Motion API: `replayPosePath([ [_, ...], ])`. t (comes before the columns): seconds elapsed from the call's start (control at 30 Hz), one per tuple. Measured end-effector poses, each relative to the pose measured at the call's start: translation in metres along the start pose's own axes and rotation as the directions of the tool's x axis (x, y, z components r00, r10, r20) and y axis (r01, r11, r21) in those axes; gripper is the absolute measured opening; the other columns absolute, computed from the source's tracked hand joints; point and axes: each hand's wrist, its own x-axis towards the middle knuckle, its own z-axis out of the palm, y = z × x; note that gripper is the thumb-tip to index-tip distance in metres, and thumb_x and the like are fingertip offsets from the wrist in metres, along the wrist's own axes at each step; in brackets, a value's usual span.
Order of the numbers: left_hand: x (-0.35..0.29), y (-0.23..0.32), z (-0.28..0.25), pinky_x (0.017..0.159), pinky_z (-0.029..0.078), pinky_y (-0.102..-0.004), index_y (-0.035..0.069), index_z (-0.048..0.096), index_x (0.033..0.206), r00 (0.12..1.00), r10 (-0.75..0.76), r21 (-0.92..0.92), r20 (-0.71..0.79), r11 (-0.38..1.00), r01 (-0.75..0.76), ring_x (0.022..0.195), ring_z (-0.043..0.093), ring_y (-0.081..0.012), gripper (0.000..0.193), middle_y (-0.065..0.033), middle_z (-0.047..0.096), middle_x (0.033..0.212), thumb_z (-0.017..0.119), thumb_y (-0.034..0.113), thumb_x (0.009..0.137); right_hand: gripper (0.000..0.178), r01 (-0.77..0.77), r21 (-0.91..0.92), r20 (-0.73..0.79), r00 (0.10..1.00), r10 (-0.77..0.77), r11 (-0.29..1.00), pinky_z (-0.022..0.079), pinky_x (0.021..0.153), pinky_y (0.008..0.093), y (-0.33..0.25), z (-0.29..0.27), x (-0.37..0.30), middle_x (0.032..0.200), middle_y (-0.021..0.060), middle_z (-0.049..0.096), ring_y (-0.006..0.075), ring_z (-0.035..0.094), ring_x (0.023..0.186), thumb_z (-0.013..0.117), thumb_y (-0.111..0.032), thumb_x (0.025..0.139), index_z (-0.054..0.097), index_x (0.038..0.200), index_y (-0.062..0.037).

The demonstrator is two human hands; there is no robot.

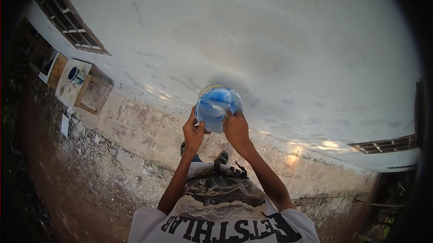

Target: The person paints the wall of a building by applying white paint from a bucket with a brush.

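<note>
A round bucket (209, 116), smeared blue and white inside, is held up in front of the wall, its open top tilted toward me. My left hand (194, 130) grips its left side, thumb at the rim and fingers around the outside. My right hand (236, 128) is at the lower right rim with its fingers curled inward over the opening. A pale, flat piece (218, 106) shows inside the bucket just beyond those fingertips. Its kind and how the fingers meet it are hard to make out.
A pale plastered wall (293, 40) with damp patches rises ahead, with barred windows (72, 22) at far left and right. A paved ledge (135, 121) runs along its foot. At left, a dark pot (76, 75) stands on a board beside a wooden frame (94, 93).
</note>
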Motion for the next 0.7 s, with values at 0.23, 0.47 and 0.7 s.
replayPosePath([
  [0.23,0.021,0.004,-0.042,0.061,0.065,-0.0343,-0.001,0.029,0.148,0.999,0.019,-0.009,-0.033,1.0,-0.019,0.089,0.069,-0.0275,0.066,-0.0274,0.057,0.125,0.047,-0.015,0.086,0.039,-0.004,-0.146,-0.155,0.988,-0.019,0.989,0.057,0.072,0.0425,-0.039,0.038,0.031,0.093,0.0243,0.063,0.0384,0.064,0.092,0.069,-0.014,0.08,0.061,0.113,0.0058],
  [0.47,0.034,0.008,-0.088,0.058,0.063,-0.0317,0.003,0.035,0.147,0.993,0.055,0.001,-0.103,0.998,-0.055,0.084,0.069,-0.0229,0.065,-0.0272,0.06,0.122,0.05,-0.012,0.086,0.033,-0.035,-0.14,0.019,0.999,0.038,0.989,0.056,0.071,0.0454,-0.082,0.065,0.044,0.089,0.026,0.065,0.0401,0.066,0.085,0.065,-0.016,0.083,0.064,0.109,0.0044],
  [0.7,0.046,0.004,-0.136,0.058,0.061,-0.0313,0.004,0.035,0.148,0.991,0.076,0.019,-0.11,0.997,-0.074,0.079,0.069,-0.0192,0.064,-0.0267,0.062,0.12,0.05,-0.01,0.087,0.026,0.17,-0.093,0.269,0.953,-0.14,0.981,0.054,0.075,0.0476,-0.117,0.076,0.071,0.082,0.0247,0.067,0.0387,0.067,0.081,0.061,-0.021,0.087,0.067,0.097,0.0027],
])
